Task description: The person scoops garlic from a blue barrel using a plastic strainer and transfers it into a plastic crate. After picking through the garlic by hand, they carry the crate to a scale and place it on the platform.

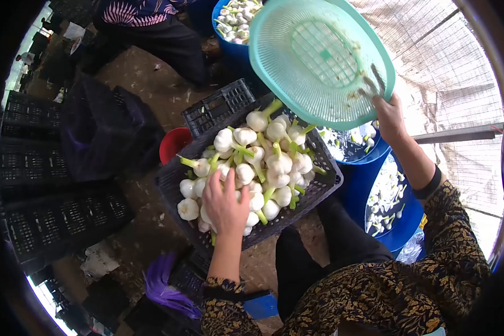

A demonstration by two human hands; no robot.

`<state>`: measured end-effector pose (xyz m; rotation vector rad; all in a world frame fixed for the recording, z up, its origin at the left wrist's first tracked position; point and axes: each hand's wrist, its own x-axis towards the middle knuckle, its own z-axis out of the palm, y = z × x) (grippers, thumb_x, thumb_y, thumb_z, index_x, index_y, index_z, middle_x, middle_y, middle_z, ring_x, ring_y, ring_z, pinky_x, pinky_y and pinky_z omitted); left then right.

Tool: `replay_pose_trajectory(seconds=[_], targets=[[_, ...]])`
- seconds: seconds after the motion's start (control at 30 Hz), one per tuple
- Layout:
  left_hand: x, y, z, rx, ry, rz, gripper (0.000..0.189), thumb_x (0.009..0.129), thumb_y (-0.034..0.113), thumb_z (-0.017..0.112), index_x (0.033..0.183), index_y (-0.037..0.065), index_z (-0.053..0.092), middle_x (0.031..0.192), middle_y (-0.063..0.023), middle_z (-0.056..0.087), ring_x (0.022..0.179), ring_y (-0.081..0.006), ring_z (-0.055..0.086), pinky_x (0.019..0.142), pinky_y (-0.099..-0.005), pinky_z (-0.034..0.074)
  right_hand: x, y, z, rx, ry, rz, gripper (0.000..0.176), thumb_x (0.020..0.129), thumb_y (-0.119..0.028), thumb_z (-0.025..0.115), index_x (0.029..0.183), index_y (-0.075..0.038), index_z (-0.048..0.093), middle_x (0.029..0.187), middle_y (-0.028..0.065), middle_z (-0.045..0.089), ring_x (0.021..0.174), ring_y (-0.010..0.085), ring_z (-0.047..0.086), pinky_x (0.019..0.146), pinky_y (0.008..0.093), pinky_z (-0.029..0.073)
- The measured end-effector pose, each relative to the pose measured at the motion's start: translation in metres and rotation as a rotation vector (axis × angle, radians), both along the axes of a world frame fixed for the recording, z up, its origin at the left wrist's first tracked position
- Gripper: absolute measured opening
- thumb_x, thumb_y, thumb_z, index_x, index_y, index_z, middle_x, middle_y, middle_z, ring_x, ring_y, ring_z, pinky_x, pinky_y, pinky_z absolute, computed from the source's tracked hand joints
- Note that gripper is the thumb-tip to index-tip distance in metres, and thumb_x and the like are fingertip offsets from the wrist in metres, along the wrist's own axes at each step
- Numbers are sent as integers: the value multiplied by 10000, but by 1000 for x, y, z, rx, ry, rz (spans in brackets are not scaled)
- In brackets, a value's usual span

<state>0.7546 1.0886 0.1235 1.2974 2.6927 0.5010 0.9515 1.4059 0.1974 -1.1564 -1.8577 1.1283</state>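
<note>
A black plastic crate (313, 196) is heaped with white garlic bulbs (277, 163) on short green stalks. My left hand (227, 201) lies on the near left part of the heap, fingers spread over the bulbs. Whether any fingertip grips a bulb is hard to see. Up to the right, my right hand (391, 116) grasps the rim of a mint-green plastic basket (325, 53). This basket is tilted beyond the crate's far right side, its inside facing me, with only small scraps on it.
Blue tubs at right hold garlic in water (383, 196); another blue barrel (232, 47) with garlic stands at the back. A red bucket (175, 143) sits by the crate. Black crates (56, 218) are stacked left, purple strips (171, 288) below. Another person's leg (173, 47) shows upper left.
</note>
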Motion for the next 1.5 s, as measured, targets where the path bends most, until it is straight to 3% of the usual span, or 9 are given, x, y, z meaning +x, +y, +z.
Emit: replay_pose_trajectory(seconds=[0.3, 0.43, 0.53, 0.6, 0.67, 0.77, 1.03, 1.33, 1.5], targets=[[0, 16, -2, -19, -94, -27, 488, 667, 219, 750, 1098, 91, 561, 1181, -112, 533, 1105, -297, 467, 927, -410, 393, 76, 24, -34, -737, 320, -315, 644, 807, -5, 361, 1424, -140, 234, 1289, 248, 404, 1059, 324, 552, 818, 484, 517], [14, 2, 16, 258, -364, 113, 469, 686, 158, 763, 1089, 68, 541, 1084, -104, 542, 934, -261, 543, 757, -357, 459, 116, 31, -70, -844, 470, -527, 591, 844, -34, 377, 1391, 47, 169, 1298, 288, 379, 1111, 403, 507, 903, 464, 474], [23, -6, 19, 417, -457, 208, 535, 690, 116, 775, 1137, 41, 492, 1048, -83, 538, 833, -205, 540, 706, -306, 453, 102, 9, -56, -1309, 475, -458, 756, 902, -388, 486, 1362, 111, 152, 1287, 321, 384, 1172, 397, 469, 951, 432, 452], [34, -9, 22, 437, -562, 261, 541, 689, 117, 776, 1139, 34, 485, 1041, -84, 539, 836, -200, 537, 710, -305, 451, 60, -39, -33, -1203, 310, 1, 824, 855, -503, 526, 1376, 56, 220, 1285, 267, 455, 1143, 350, 515, 905, 436, 468], [41, -8, 27, 480, -681, 241, 580, 696, 78, 774, 1152, 27, 419, 1114, -109, 525, 858, -147, 529, 699, -264, 432, 14, -87, -2, -896, 74, 407, 520, 910, -287, 515, 1338, -23, 382, 1286, 149, 500, 1155, 308, 514, 944, 426, 436], [53, -4, 34, 643, -721, 204, 557, 660, 77, 793, 1110, 26, 468, 1106, -100, 554, 854, -167, 549, 724, -288, 449, -38, -138, 8, 200, -188, 962, 609, 789, -85, 651, 1345, -58, 404, 1262, 188, 510, 1139, 287, 526, 947, 347, 434], [44, -46, 46, 707, -733, 108, 377, 740, 69, 742, 1044, -14, 534, 1108, -94, 568, 901, -135, 585, 696, -252, 484, -51, -167, -18, -311, -151, 1107, 395, 891, -105, 573, 1277, -51, 505, 1142, 122, 615, 1028, 189, 581, 906, 326, 454], [36, -69, 48, 723, -1316, 283, 165, 813, 0, 657, 947, -55, 579, 881, -74, 629, 776, -102, 612, 718, -220, 505, -60, -185, -17, -822, -137, 1069, 380, 933, -152, 528, 1292, -34, 490, 1031, 45, 632, 911, 87, 583, 852, 260, 486], [39, -69, 41, 717, -1119, 211, 168, 812, -6, 655, 954, -56, 582, 862, -71, 616, 759, -97, 607, 706, -219, 511, -61, -187, -26, -1164, -86, 936, 376, 925, -144, 537, 1275, -15, 496, 1046, 72, 639, 897, 114, 612, 830, 263, 505]])
